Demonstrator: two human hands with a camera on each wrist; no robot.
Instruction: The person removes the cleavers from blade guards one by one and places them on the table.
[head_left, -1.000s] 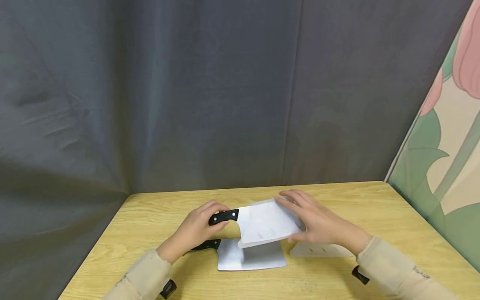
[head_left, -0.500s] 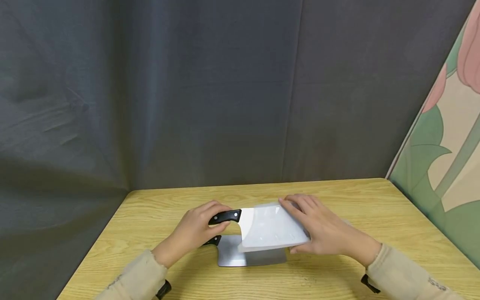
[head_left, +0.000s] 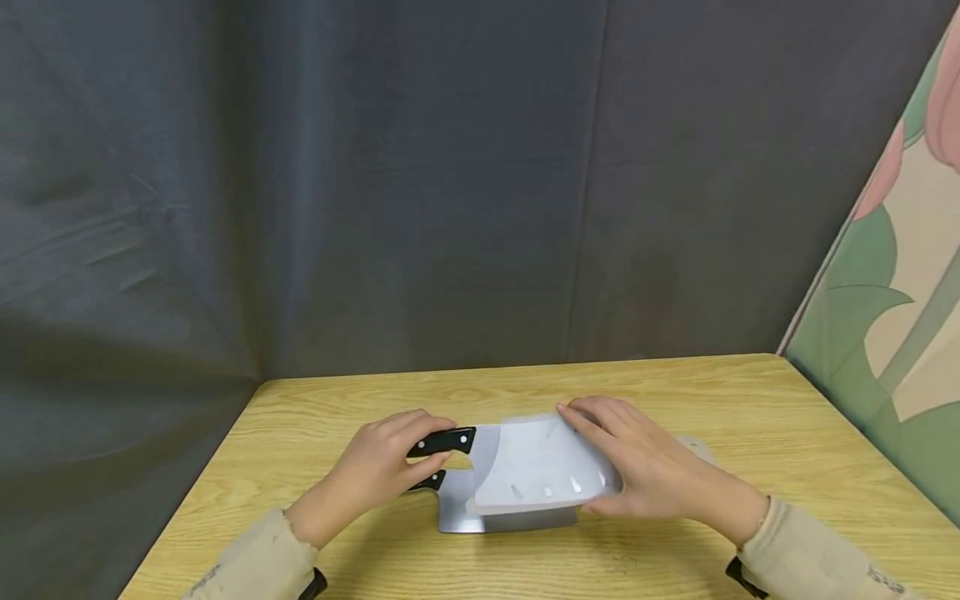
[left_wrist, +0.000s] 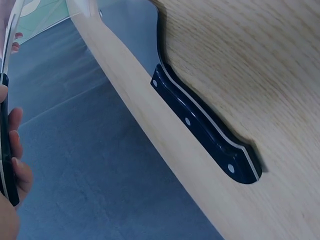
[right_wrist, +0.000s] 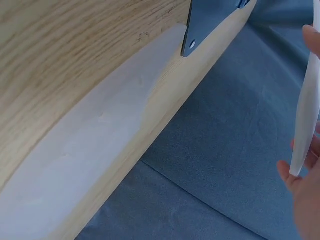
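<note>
My left hand (head_left: 431, 446) grips the black handle (head_left: 444, 440) of a cleaver held just above the table. Its blade sits inside a translucent white sheath (head_left: 536, 471), which my right hand (head_left: 600, 457) holds from the right, fingers on top and thumb below. A second, bare cleaver (head_left: 468, 515) lies flat on the table right under them, its black handle (left_wrist: 205, 127) pointing left. The right wrist view shows the held sheath's thin edge (right_wrist: 305, 110) against my fingers (right_wrist: 300, 197).
Another white sheath (right_wrist: 85, 145) lies flat on the wooden table (head_left: 315, 425) to the right, mostly behind my right hand in the head view. Dark grey curtain hangs behind and to the left. A floral panel (head_left: 892, 317) stands at the right.
The held cleaver and sheath have sunk lower and now lie closer over the bare cleaver. My right hand has stayed on the sheath, my left on the handle.
</note>
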